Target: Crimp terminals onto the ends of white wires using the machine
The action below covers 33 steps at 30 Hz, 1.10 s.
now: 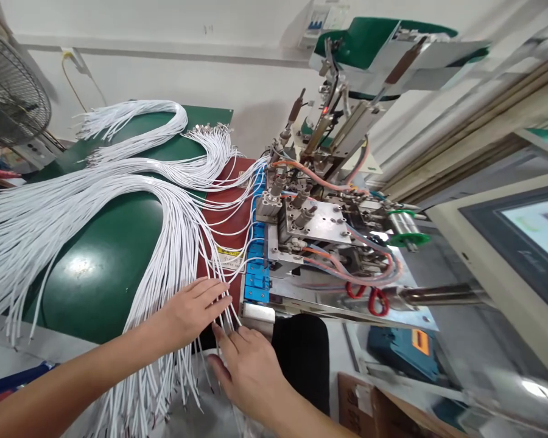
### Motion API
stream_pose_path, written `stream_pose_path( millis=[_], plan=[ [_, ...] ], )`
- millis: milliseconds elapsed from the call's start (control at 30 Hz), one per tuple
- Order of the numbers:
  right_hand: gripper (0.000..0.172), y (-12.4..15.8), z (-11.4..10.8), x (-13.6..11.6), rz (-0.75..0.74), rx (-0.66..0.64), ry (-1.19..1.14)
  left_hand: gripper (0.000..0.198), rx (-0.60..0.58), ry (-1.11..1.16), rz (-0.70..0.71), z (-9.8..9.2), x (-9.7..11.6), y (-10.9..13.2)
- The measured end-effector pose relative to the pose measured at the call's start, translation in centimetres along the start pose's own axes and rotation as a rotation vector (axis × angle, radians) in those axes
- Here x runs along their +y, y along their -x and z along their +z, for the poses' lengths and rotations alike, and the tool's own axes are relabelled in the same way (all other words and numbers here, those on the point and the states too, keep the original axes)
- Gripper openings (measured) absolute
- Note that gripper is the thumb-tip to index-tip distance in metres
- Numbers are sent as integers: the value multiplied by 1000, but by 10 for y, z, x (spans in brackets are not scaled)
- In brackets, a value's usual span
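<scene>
Our right hand [253,368] lies nearest the camera, fingers bent, its fingertips at a few strands of a great mass of white wires [171,243]. Our left hand [187,313], back upward, lies over strands just beside it, its forearm crossing the bundle. We cannot tell whether either hand pinches the strands or merely touches them. The wires sweep in long bundles over the green top of the bench [91,274], some ends hanging past its near edge, and single strands cross a red-brown panel [223,228] to a row of blue blocks [258,267] along the side of a metal machine [319,222].

Tangling, we judge, is the chief risk: strands lie close and cross near our fingertips, so a pull on one could drag its neighbours or tug those at the blue blocks out of line. The hanging part of the bundle could slide off under its own weight if a forearm knocked it. A loose strand straying to the right might snag on the machine's orange tubes [319,176], and fingers straying the same way could be nipped should its parts move.
</scene>
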State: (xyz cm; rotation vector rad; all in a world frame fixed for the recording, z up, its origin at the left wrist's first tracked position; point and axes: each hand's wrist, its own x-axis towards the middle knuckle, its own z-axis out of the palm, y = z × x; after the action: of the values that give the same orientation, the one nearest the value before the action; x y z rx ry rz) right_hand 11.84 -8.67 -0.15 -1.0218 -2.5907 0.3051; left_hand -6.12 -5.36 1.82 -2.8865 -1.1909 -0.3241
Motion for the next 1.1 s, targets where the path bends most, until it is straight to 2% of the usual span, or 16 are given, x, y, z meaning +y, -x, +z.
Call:
stream_pose_path(
  millis=[133, 267, 400, 533, 633, 733, 833, 933, 1033, 1100],
  plan=[
    [22, 15, -20, 22, 64, 106, -228, 31, -77, -37, 15, 8, -5, 5],
    [18, 31, -36, 48, 147, 176, -357, 28, -18, -78, 22, 9, -6, 12],
    [16, 38, -40, 63, 194, 229, -400, 25, 25, -37, 99, 5, 3, -7],
    [17, 41, -43, 73, 210, 249, -417, 16, -85, 70, 207, 8, 13, -27],
    [16, 44, -46, 80, 243, 269, -445, 14, -129, 175, 147, 9, 16, -30],
    [14, 47, -46, 84, 397, 332, -564, 11, -139, 378, 16, 4, 20, -34],
    [17, 47, -42, 83, 535, 357, -795, 13, -100, 514, -93, -3, 28, -47],
    [17, 43, -39, 81, 543, 360, -990, 19, -30, 515, -130, -5, 36, -63],
    [12, 34, -38, 79, 577, 432, -1012, 24, -37, 541, -163, -2, 41, -75],
    [9, 27, -37, 79, 606, 460, -994, 23, -56, 648, -242, 2, 43, -80]
  ],
)
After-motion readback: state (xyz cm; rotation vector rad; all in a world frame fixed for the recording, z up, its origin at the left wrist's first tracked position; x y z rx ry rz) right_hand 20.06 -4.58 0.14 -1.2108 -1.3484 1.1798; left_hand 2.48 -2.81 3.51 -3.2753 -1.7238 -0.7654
